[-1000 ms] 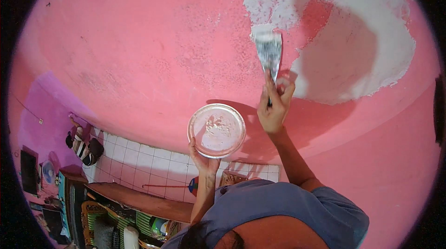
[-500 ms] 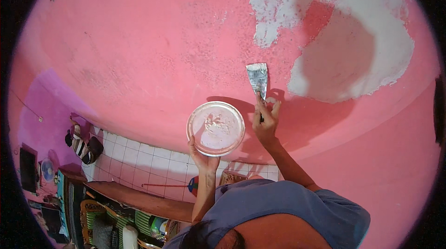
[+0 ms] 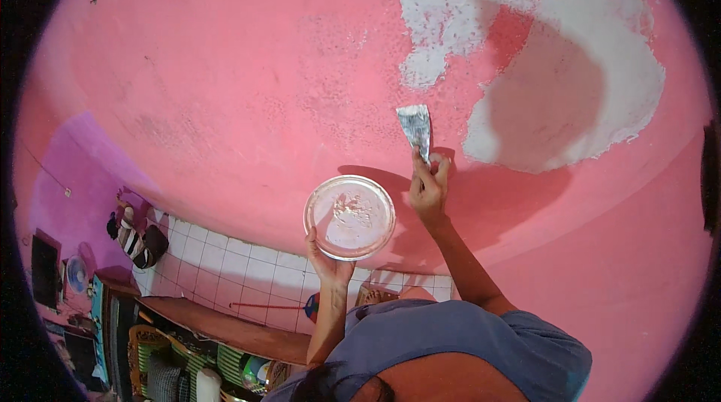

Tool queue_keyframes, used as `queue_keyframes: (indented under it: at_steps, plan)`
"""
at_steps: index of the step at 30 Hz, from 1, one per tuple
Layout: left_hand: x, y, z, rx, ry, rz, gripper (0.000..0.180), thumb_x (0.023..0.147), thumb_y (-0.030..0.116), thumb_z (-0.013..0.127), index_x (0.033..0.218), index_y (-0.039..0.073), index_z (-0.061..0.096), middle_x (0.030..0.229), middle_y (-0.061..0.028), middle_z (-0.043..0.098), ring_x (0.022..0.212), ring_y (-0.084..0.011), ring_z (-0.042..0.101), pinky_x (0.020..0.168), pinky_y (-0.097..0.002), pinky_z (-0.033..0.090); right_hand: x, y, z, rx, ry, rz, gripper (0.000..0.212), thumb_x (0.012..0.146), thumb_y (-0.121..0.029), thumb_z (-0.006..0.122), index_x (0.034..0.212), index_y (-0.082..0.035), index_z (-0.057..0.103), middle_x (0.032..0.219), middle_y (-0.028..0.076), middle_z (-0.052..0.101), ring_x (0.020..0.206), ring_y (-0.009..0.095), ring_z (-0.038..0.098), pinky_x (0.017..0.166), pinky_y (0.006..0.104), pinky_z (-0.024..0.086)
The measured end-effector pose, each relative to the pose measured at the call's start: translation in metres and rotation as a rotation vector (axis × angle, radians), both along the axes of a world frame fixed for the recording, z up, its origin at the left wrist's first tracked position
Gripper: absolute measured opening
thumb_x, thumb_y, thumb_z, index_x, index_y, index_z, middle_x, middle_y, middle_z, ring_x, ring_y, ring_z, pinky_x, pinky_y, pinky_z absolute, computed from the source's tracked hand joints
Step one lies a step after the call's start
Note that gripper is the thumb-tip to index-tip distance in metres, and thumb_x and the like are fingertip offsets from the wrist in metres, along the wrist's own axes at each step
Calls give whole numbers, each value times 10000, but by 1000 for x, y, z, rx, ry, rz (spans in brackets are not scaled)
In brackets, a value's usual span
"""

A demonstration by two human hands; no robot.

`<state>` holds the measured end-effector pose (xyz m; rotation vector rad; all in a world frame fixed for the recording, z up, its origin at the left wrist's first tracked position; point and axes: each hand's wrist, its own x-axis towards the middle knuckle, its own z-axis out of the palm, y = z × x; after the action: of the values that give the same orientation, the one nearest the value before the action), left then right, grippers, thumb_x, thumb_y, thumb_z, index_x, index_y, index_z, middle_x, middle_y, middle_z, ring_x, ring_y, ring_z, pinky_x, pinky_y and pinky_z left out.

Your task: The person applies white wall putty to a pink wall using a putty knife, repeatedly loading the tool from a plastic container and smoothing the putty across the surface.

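Note:
My left hand is closed on a round, shallow lid from below, its inside smeared with pale filler. In my right hand is a putty knife, blade pointing up and its edge coated with white paste. The index finger lies along the blade's base; most of the handle is hidden in the hand. The blade is close to the pink wall; whether it touches I cannot tell. Above and right of it, a wide patch of whitish filler covers the wall, with pitted pink paint beside it.
White floor tiles run along the wall's foot. A red-handled stick lies low, left of my body. At the lower left are wooden furniture, a fan, a dark screen and a dark bag.
The lid in my left hand is slightly lower in the picture. My right hand and the putty knife have barely shifted, and the wall patch looks the same.

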<state>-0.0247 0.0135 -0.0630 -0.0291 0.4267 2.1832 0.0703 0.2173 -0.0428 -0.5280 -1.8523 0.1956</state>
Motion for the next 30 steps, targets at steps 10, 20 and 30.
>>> queue_keyframes:
  at_steps: [10,20,30]
  plan:
    - [1,1,-2,27,-6,-2,695,838,423,562,1392,61,349,1400,-134,409,1289,-298,391,1074,-504,299,-9,23,87,138,172,-53,490,768,88,597,1221,-95,614,921,100,393,832,228,429,644,309,408]
    - [1,0,0,38,-2,2,701,833,422,572,1391,60,353,1404,-135,406,1289,-289,396,1072,-496,310,26,-7,33,98,59,15,382,776,111,597,1144,18,634,970,121,401,824,198,459,593,248,393]
    - [-1,-3,11,92,-7,-79,666,852,404,551,1392,68,348,1401,-138,406,1282,-296,402,1069,-489,324,-9,9,145,286,216,-93,499,754,73,637,1214,-118,619,929,99,452,860,233,470,569,271,404]
